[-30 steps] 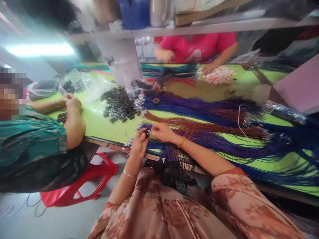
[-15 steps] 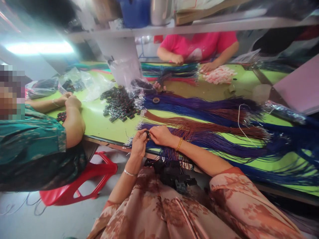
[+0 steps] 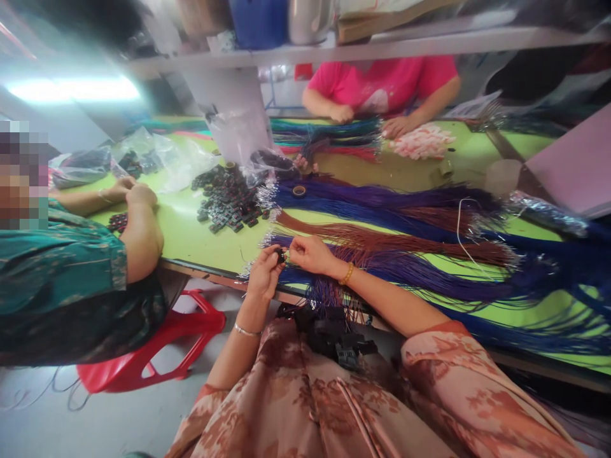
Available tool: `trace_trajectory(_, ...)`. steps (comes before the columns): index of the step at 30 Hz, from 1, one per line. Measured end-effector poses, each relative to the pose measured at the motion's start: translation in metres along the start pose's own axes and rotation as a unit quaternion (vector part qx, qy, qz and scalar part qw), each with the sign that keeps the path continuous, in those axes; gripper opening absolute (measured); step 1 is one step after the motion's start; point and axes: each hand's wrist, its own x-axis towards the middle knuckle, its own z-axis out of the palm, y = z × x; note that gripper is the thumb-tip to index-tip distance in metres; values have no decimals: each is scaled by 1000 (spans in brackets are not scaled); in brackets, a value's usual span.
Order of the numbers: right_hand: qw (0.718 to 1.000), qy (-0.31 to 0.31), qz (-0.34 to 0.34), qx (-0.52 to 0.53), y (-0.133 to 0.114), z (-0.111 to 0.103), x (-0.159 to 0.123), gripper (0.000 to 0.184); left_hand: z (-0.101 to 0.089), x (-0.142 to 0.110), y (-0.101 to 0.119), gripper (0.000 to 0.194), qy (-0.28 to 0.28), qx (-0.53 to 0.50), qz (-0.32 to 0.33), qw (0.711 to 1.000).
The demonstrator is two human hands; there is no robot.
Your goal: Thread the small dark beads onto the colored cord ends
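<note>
My left hand (image 3: 264,273) pinches a small black connector housing (image 3: 280,255) above the near edge of the table. Close on its right, my right hand (image 3: 310,256) has thumb and forefinger pressed together at what looks like the thin end of a wire, pointed at the housing. Under and behind my hands lie purple wires (image 3: 405,277) and brown wires (image 3: 334,230), with bare metal terminals at their left ends. Several black connectors with wires (image 3: 346,337) rest in my lap.
A heap of black housings (image 3: 229,197) sits on the green table (image 3: 184,235). To the left, a co-worker in a green top (image 3: 62,273) sits by a red stool (image 3: 157,350). Opposite, a person in pink (image 3: 382,86) works beside pale pink parts (image 3: 420,141). A shelf (image 3: 405,48) hangs overhead.
My right hand has drawn slightly away from my left, opening a small gap at the housing. My left hand has shifted a little left, still holding the housing.
</note>
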Motion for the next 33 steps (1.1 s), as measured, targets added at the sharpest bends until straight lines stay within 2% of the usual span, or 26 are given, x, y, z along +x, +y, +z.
trace_trajectory(7,1000,-10,7,-9,-2,0,0,18,1,-1,-1,26,-4,2,8,1000)
trace_trajectory(11,1000,-27,7,3,-2,2,-1,16,5,-5,-6,31,7,36,37,999)
trace_trajectory(18,995,-67,-57,-40,2,1,-4,17,3,-8,-8,34,19,54,36,998)
trace_trajectory(23,991,-61,-45,-106,-2,6,-6,17,4,-7,-10,34,37,78,54,995)
trace_trajectory(26,991,-79,-55,-91,-2,-1,-4,15,8,-15,-10,30,47,121,82,988)
trace_trajectory(28,994,-83,-68,-34,-1,-12,2,18,15,-29,-8,24,61,179,152,970)
trace_trajectory(30,996,-63,-60,10,2,-24,10,22,26,-48,-9,20,44,264,258,928)
trace_trajectory(31,997,-56,-51,11,2,-28,14,21,32,-58,-11,19,0,314,301,900)
trace_trajectory(32,997,-59,-43,-1,3,-30,17,20,38,-68,-14,20,-78,364,333,867)
trace_trajectory(33,996,-74,-38,-21,3,-29,19,18,44,-76,-18,23,-179,412,347,823)
